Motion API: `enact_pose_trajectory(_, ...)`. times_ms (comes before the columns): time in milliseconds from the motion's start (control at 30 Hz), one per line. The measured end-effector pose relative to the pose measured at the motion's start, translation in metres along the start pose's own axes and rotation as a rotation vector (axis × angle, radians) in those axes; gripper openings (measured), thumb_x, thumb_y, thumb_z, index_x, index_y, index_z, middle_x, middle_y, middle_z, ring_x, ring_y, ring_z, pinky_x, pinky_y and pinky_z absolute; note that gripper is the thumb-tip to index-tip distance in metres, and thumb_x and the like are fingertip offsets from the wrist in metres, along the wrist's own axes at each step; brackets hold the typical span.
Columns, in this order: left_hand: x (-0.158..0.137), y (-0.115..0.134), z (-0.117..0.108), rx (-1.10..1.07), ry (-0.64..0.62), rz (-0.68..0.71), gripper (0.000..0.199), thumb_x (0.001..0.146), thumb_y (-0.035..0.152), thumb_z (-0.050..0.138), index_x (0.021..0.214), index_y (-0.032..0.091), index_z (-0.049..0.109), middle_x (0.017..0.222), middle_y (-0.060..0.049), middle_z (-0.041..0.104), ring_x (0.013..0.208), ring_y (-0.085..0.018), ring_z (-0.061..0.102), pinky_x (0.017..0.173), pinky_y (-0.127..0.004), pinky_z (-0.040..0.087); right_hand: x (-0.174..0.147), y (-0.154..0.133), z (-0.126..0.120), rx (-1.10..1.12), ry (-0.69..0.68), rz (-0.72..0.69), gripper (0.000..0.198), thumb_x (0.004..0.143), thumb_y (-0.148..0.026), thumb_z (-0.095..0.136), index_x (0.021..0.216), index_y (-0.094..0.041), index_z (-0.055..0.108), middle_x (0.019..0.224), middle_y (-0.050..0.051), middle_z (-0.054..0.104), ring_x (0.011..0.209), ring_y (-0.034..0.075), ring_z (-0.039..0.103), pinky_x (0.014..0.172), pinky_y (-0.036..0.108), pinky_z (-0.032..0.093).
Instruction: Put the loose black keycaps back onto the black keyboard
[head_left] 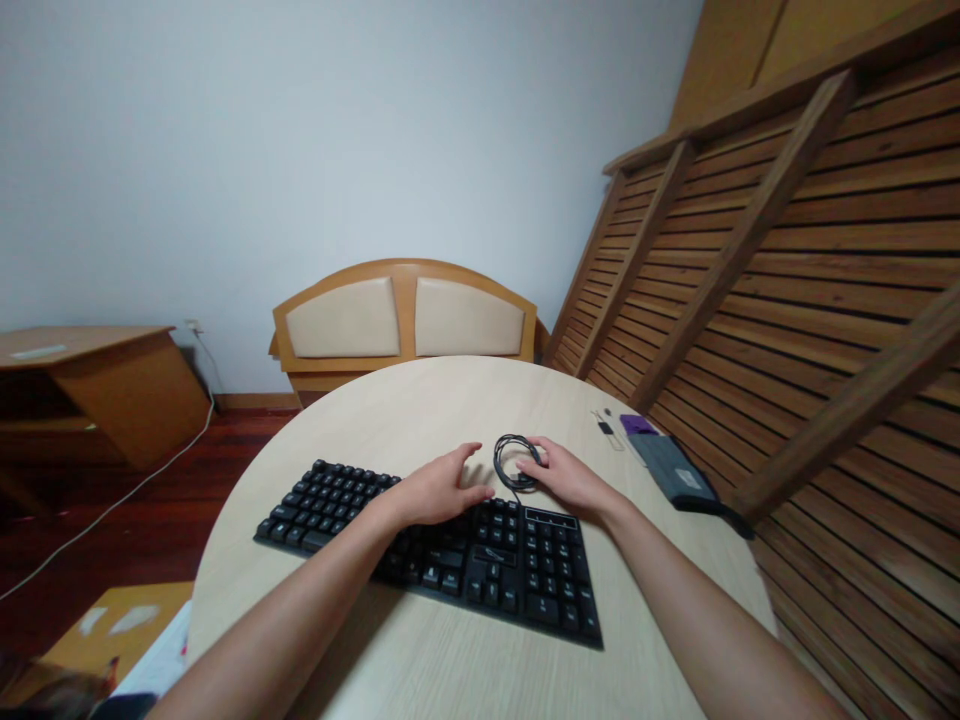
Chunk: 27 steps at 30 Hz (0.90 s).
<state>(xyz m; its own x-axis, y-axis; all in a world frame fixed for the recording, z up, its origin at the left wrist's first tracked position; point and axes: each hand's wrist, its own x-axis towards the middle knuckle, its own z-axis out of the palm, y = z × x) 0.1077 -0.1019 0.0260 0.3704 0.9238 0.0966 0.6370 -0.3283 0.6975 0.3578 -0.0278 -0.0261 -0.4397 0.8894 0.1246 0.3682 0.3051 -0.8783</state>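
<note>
A black keyboard [480, 570] lies at a slant on the round table. Behind its far edge is its black cable, wound into a coil [504, 452]. My right hand [559, 474] grips the right side of the coil between thumb and fingers. Over the keyboard's far edge reaches my left hand [442, 486], thumb and fingers spread apart with nothing between them. It is left of the coil and apart from it. My left forearm crosses above the keys and hides part of them.
On the round table's [420, 400] right side lie a dark grey pouch [675, 472], a purple item [637, 424] and a small black object with a loop [606, 428]. A slatted wooden panel [750, 290] leans at the right. A padded headboard [405, 310] stands behind the table.
</note>
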Motion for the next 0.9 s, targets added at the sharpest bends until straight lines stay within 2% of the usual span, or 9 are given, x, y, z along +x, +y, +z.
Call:
enact_pose_trajectory(67,-0.018,0.002,-0.012,0.098,-0.125,0.016,0.088,0.082,0.052,0.07,0.155,0.017,0.035,0.158,-0.02,0.036,0.145,-0.035,0.037,0.119,-0.049,0.028,0.001,0.005,-0.003,-0.062,0.041,0.011,0.05,0.09,-0.041,0.064,0.132,-0.015,0.055,0.116,0.013,0.071,0.099,0.025,0.069,0.088,0.039,0.052)
enact_pose_trajectory(167,-0.048,-0.002,-0.028,0.277,-0.343,0.028,0.119,0.067,0.062,0.079,0.161,0.021,0.018,0.166,-0.019,0.009,0.152,-0.041,0.009,0.12,-0.06,0.016,0.002,0.007,-0.006,-0.187,0.103,0.027,0.045,0.087,-0.043,0.067,0.124,-0.016,0.063,0.111,0.013,0.072,0.1,0.027,0.067,0.093,0.042,0.048)
enact_pose_trajectory(233,-0.065,-0.01,-0.036,0.348,-0.414,0.027,0.13,0.06,0.064,0.082,0.162,0.022,0.013,0.165,-0.02,0.0,0.152,-0.043,0.001,0.118,-0.065,0.01,0.002,0.004,-0.006,-0.266,0.136,0.028,0.045,0.087,-0.046,0.067,0.121,-0.016,0.066,0.109,0.015,0.072,0.103,0.03,0.065,0.097,0.045,0.044)
enact_pose_trajectory(300,-0.079,-0.019,-0.043,0.421,-0.431,-0.014,0.136,0.056,0.065,0.084,0.162,0.02,0.012,0.165,-0.021,-0.003,0.151,-0.045,-0.003,0.117,-0.067,0.006,0.002,-0.001,-0.004,-0.337,0.161,0.011,0.048,0.086,-0.047,0.067,0.121,-0.015,0.067,0.117,0.018,0.068,0.114,0.034,0.06,0.104,0.047,0.038)
enact_pose_trajectory(400,-0.089,-0.032,-0.051,0.487,-0.38,-0.071,0.131,0.057,0.058,0.086,0.161,0.02,0.017,0.165,-0.021,-0.001,0.151,-0.046,-0.002,0.118,-0.066,0.004,-0.002,-0.015,0.005,-0.414,0.128,-0.058,0.05,0.088,-0.05,0.064,0.125,-0.016,0.067,0.133,0.019,0.061,0.127,0.035,0.05,0.112,0.047,0.03)
enact_pose_trajectory(567,-0.09,-0.05,-0.062,0.435,-0.288,-0.029,0.114,0.063,0.05,0.086,0.158,0.022,0.03,0.166,-0.019,0.011,0.152,-0.043,0.009,0.119,-0.062,0.015,-0.013,-0.036,0.023,-0.475,-0.024,-0.134,0.051,0.091,-0.054,0.059,0.128,-0.021,0.067,0.142,0.014,0.057,0.134,0.034,0.046,0.114,0.048,0.03)
enact_pose_trajectory(733,-0.079,-0.055,-0.068,0.456,-0.251,0.027,0.101,0.064,0.043,0.086,0.153,0.024,0.041,0.164,-0.017,0.022,0.151,-0.041,0.019,0.119,-0.061,0.018,-0.018,-0.044,0.022,-0.537,-0.111,-0.118,0.044,0.093,-0.054,0.057,0.119,-0.022,0.071,0.128,0.013,0.066,0.121,0.033,0.057,0.107,0.047,0.038)
enact_pose_trajectory(900,-0.057,-0.06,-0.071,0.477,-0.214,0.085,0.079,0.071,0.03,0.083,0.144,0.026,0.053,0.16,-0.015,0.034,0.147,-0.035,0.032,0.119,-0.053,0.026,-0.019,-0.045,0.012,-0.623,-0.112,-0.057,0.043,0.096,-0.051,0.051,0.118,-0.019,0.07,0.127,0.014,0.066,0.119,0.031,0.058,0.104,0.044,0.04)
